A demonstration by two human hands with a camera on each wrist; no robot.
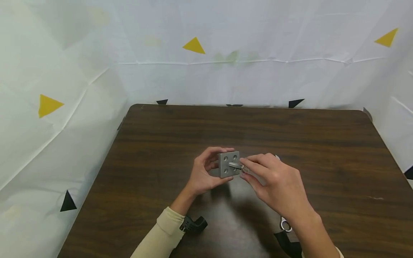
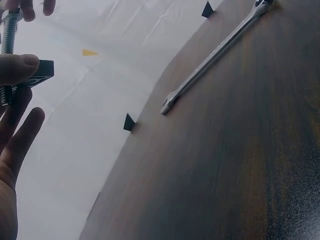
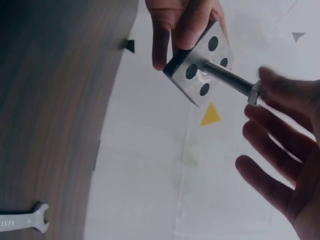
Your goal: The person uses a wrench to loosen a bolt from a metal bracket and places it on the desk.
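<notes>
Above the middle of the dark wooden surface (image 1: 322, 143), a little toward its near edge, the left hand (image 1: 204, 171) holds a small grey metal block (image 1: 228, 164) off the wood, thumb on one side and curled fingers (image 3: 165, 35) on the other. The right wrist view shows the block as a square plate with four round holes around a central one. A threaded bolt (image 3: 229, 79) stands in that central hole, pointing out toward the right hand (image 1: 277, 182). The right hand pinches the head end of the bolt between thumb and fingertips (image 3: 280, 90), while its remaining fingers hang loosely spread below.

In the left wrist view the bolt's thread runs past the left thumb, with the block's dark edge just beside it.

A silver combination wrench (image 2: 212, 55) lies flat on the surface, well apart from the block; in the head view it is mostly hidden behind the right hand, toward the right half of the surface. Black wrist straps sit near the near edge
</notes>
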